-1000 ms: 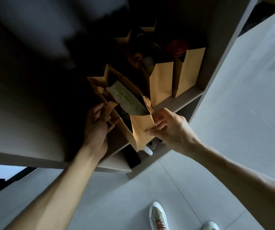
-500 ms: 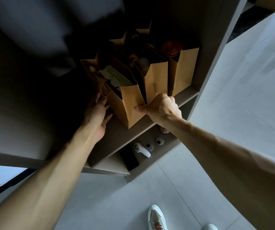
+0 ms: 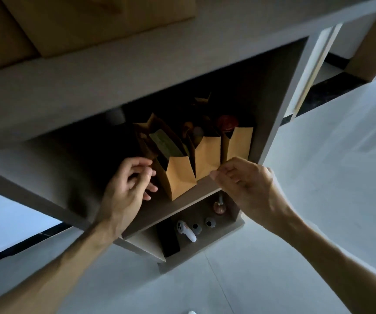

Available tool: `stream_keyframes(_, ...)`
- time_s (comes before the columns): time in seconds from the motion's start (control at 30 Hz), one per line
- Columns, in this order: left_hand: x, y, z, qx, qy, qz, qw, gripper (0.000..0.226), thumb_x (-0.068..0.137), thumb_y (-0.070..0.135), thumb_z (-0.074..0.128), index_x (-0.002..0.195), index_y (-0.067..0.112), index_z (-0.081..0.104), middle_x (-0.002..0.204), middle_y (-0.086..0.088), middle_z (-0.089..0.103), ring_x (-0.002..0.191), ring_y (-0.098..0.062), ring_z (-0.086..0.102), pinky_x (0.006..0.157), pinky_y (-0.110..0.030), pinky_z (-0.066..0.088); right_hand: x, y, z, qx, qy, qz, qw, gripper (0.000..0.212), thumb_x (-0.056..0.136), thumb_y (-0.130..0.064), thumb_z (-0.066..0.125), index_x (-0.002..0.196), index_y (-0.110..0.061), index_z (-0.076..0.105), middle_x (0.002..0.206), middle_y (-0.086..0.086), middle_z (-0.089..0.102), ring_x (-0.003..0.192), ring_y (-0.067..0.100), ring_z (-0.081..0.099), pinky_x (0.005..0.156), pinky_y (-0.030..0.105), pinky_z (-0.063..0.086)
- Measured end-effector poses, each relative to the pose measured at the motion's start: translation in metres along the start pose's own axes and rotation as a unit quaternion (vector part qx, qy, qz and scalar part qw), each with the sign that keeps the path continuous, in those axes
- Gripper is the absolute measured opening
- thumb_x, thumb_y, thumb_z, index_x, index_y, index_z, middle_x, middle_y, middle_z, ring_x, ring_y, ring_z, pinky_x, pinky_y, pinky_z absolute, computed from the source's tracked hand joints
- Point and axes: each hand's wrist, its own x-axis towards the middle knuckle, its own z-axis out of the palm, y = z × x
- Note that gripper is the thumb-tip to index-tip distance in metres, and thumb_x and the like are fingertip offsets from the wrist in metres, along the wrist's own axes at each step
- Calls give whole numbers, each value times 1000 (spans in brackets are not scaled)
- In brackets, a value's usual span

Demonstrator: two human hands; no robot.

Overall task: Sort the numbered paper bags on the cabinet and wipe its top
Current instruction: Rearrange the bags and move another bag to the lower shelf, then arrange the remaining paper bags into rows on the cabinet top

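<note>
In the head view we are looking down into a dim cabinet shelf [image 3: 182, 201] where three paper bags are standing in a row. The left bag [image 3: 179, 175] is sitting at about twelve o'clock from our hands, the middle bag [image 3: 207, 157] is touching it at its two o'clock, and the right bag [image 3: 239, 143] is standing beside that against the cabinet wall [image 3: 280, 105].

Our left hand [image 3: 129, 184] is hovering at nine o'clock of the left bag with fingers loosely spread, holding nothing. Our right hand [image 3: 243, 180] is hanging at five o'clock of the middle bag, fingers curled in; it seems to be empty, though motion blur is making that hard to confirm.

We are reading no numbers on the bags from here, so we are risking a wrong order. The left bag is sitting near the shelf's front edge; a careless nudge could be tipping it off. A green packet [image 3: 166, 141] is poking from it and could be spilling.

On the lower shelf we are counting one white controller [image 3: 186, 230] and two small round objects [image 3: 209, 222].
</note>
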Motion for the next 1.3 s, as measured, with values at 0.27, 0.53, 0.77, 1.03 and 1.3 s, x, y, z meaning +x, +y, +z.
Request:
stream_keyframes(0.27,-34,174,-17,30,-125,89,988,14,97,28,52,107,31,60,92,-2,67,75,-19,67,66,-29,55,6,-115,-122,-41,20,-96,994,28,87,-48,56,94,-24,70,77,-19,68,74,0,69,64,19,58)
stream_keyframes(0.53,-22,322,-40,31,-99,164,981,16,95,26,54,111,24,58,92,2,66,78,-23,69,67,-38,59,31,-239,-241,-59,62,-164,983,11,92,-33,67,89,-23,69,77,-10,69,74,4,67,69,16,55)
stream_keyframes(0.77,-13,380,-55,11,-69,191,979,16,96,20,54,110,21,60,92,-1,67,80,-23,70,67,-34,59,52,-271,-284,-79,85,-159,980,8,90,-38,69,84,-32,71,71,-16,69,73,2,66,73,25,55)
stream_keyframes(1.03,45,404,-75,81,-36,242,966,16,96,22,54,110,23,60,86,7,67,74,-18,70,60,-32,59,122,-288,-286,-90,52,-177,979,8,92,-38,66,85,-39,68,71,-13,70,71,4,68,77,28,58)
stream_keyframes(1.3,146,412,-96,165,-29,263,950,12,96,24,55,105,25,62,87,11,68,76,-4,68,64,-25,59,209,-293,-300,-163,66,-168,970,7,94,-34,63,89,-38,63,81,-18,67,78,2,66,74,24,56)
